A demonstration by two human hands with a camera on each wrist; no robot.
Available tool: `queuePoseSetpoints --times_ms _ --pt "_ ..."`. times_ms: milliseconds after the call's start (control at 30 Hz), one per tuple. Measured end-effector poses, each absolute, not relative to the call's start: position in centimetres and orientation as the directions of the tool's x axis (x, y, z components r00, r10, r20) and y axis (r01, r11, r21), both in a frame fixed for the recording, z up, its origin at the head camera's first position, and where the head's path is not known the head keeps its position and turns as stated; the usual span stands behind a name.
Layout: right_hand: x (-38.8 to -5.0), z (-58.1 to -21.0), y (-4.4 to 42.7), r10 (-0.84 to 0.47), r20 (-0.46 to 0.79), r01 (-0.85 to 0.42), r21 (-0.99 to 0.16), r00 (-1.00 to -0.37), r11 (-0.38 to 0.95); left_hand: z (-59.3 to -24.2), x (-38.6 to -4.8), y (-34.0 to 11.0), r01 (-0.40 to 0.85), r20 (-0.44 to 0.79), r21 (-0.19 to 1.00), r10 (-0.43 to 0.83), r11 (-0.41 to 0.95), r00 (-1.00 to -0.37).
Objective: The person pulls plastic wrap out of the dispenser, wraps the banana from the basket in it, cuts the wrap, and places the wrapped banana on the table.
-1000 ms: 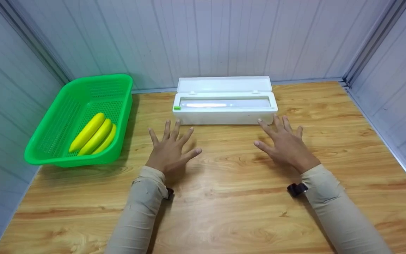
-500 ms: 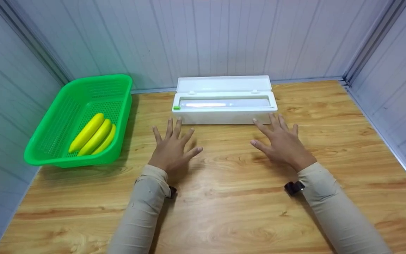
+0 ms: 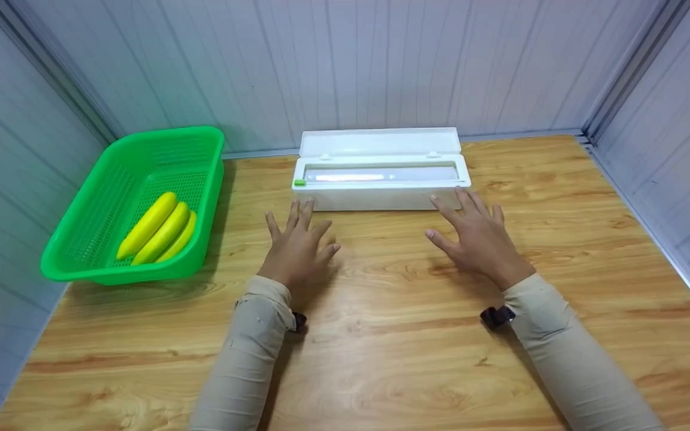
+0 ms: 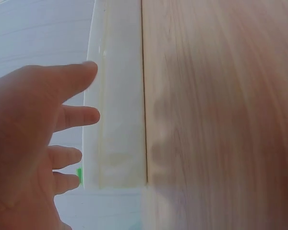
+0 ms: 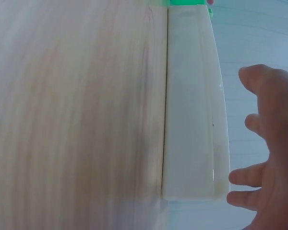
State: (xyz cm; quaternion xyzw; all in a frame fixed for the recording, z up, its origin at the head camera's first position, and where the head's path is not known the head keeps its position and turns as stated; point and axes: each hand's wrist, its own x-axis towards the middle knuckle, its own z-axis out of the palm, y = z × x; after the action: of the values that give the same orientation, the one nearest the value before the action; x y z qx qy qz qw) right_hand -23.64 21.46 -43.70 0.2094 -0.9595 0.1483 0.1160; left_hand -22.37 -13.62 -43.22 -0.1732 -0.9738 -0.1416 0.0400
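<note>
A long white box (image 3: 375,199) stands near the back wall, its lid (image 3: 381,142) raised behind it and a green piece (image 3: 299,182) at its left end. Through the slot in its top a pale roll (image 3: 405,174) shows. My left hand (image 3: 298,250) is in front of the box's left end, fingers spread, holding nothing. Before the right end my right hand (image 3: 480,242) is spread too, also holding nothing. The left wrist view shows my left hand (image 4: 24,129) beside the box (image 4: 122,96); the right wrist view shows my right hand (image 5: 278,139) by the box (image 5: 189,105). Contact cannot be told.
A green basket (image 3: 132,275) stands at the left on the wooden table (image 3: 381,359), with three yellow bananas (image 3: 156,230) inside. Pale panelled walls (image 3: 369,66) rise behind the table and at both sides.
My left hand has moved slightly to the right, and its fingers are a little less spread. My right hand has shifted slightly left and forward. The box and basket look unmoved.
</note>
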Motion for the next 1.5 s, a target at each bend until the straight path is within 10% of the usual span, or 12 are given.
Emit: queuePoseSetpoints --times_ms 1500 --pt "-28.7 -44.2 20.9 -0.235 0.549 -0.483 -0.364 -0.802 0.796 -42.4 -27.3 -11.3 0.352 0.445 0.367 0.17 0.861 -0.879"
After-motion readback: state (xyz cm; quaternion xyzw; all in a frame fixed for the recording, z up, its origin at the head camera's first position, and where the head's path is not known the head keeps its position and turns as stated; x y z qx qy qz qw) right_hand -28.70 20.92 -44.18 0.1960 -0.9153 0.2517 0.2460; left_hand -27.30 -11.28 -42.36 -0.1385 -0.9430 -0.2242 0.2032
